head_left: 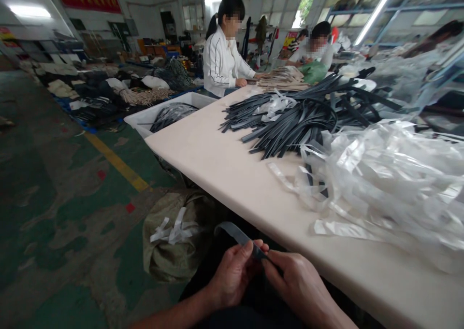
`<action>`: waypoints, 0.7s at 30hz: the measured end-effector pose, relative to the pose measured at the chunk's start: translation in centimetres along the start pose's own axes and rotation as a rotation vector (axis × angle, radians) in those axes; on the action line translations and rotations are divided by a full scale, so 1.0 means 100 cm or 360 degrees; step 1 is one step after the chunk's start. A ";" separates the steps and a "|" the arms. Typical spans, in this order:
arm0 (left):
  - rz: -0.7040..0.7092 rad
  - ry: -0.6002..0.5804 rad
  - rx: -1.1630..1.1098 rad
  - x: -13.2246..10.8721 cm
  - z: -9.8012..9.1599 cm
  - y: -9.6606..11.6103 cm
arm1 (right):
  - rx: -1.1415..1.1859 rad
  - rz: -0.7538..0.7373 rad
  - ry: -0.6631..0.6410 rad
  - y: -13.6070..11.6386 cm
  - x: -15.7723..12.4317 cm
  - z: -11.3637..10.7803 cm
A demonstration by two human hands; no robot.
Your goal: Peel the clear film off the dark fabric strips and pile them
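Pinching a dark strip (237, 233) between them, the left hand (235, 271) and right hand (293, 276) meet below the edge of the pale table (203, 150); a lighter layer seems to cover the strip's free end, though blur leaves this uncertain.

head-worn | faces forward and down | left hand (232, 274), right hand (299, 278) close

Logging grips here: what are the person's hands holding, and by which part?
A strip, pinched by the left hand and right hand close together, its pale curved end sticking out.
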State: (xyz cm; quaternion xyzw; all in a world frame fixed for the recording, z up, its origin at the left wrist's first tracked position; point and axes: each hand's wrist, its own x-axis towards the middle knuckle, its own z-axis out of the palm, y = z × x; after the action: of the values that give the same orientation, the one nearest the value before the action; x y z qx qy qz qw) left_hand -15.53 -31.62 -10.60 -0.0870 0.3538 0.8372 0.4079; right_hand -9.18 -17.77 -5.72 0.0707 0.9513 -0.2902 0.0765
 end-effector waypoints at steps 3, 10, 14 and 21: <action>-0.0018 -0.0082 0.0057 0.000 0.004 -0.003 | 0.0083 -0.0022 0.0043 -0.004 0.009 0.007; 0.0045 -0.0262 0.0082 -0.001 0.005 0.006 | 0.0294 -0.0144 0.0126 -0.009 0.012 0.003; 0.0080 -0.0185 0.0023 -0.005 0.004 0.024 | 0.0495 -0.0303 0.0560 0.013 0.006 -0.008; -0.0118 -0.0300 -0.0213 -0.007 0.006 0.020 | -0.0119 -0.1156 0.0690 0.019 0.018 -0.007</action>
State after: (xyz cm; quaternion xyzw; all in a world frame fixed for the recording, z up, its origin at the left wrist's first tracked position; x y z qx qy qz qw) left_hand -16.45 -32.54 -8.83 -0.0481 0.2539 0.8477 0.4633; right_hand -10.65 -15.62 -6.54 -0.2125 0.9183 -0.2421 -0.2300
